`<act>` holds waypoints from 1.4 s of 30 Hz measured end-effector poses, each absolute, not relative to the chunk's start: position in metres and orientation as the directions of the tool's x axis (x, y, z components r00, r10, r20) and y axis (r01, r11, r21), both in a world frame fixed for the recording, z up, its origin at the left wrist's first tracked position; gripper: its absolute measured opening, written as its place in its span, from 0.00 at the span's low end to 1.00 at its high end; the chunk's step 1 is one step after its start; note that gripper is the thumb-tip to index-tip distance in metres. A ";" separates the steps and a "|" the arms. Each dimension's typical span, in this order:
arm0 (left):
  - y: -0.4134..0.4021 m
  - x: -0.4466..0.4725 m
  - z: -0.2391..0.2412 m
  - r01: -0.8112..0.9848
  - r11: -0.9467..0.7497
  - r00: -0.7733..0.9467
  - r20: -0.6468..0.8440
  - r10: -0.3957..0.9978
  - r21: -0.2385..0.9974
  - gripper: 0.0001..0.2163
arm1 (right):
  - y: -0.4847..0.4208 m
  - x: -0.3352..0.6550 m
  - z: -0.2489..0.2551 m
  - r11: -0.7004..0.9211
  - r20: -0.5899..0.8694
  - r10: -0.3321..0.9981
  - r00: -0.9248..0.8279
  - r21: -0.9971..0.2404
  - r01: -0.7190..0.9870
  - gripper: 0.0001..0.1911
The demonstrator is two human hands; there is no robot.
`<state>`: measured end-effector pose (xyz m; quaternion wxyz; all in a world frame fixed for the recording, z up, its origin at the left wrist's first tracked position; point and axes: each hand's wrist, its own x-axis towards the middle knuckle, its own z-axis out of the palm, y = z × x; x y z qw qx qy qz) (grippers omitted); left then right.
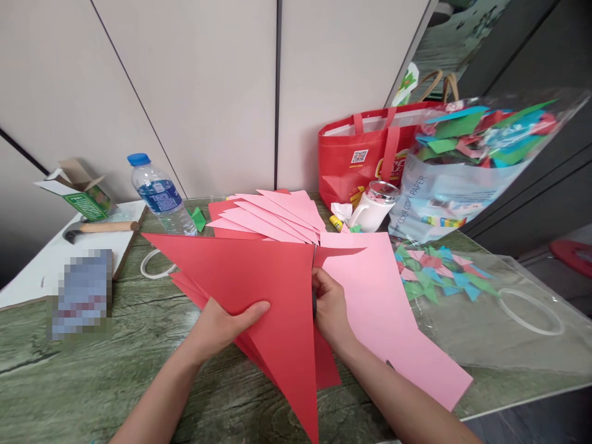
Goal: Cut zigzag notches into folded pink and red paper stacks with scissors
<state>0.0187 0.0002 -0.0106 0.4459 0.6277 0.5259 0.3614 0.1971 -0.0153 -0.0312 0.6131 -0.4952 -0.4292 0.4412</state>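
My left hand point(222, 327) grips a large red paper triangle point(272, 283), its thumb flat on top and its fingers hidden behind the sheet. More red sheets show beneath that one. At the triangle's right edge my right hand point(330, 308) is closed around scissors point(315, 302); only a bit of dark handle and a sliver of blade show. A narrow red strip curls off to the right above the knuckles. Pink paper sheets point(374, 283) lie under and beside my right hand. Behind the triangle, a fanned stack of pink paper triangles point(277, 216) rests on red paper.
A water bottle point(157, 194), a hammer point(102, 227) and an opened green box point(87, 197) stand or lie at left. Toward the back right are a red bag point(351, 142), a white mug point(374, 206) and a plastic bag of paper scraps point(467, 179). Coloured scraps point(439, 271) lie in front.
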 end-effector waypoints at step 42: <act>0.018 0.006 -0.019 0.834 -0.388 0.524 -0.344 0.779 0.391 0.47 | 0.067 0.249 -0.061 0.032 0.239 0.860 0.450 -0.907 0.420 0.12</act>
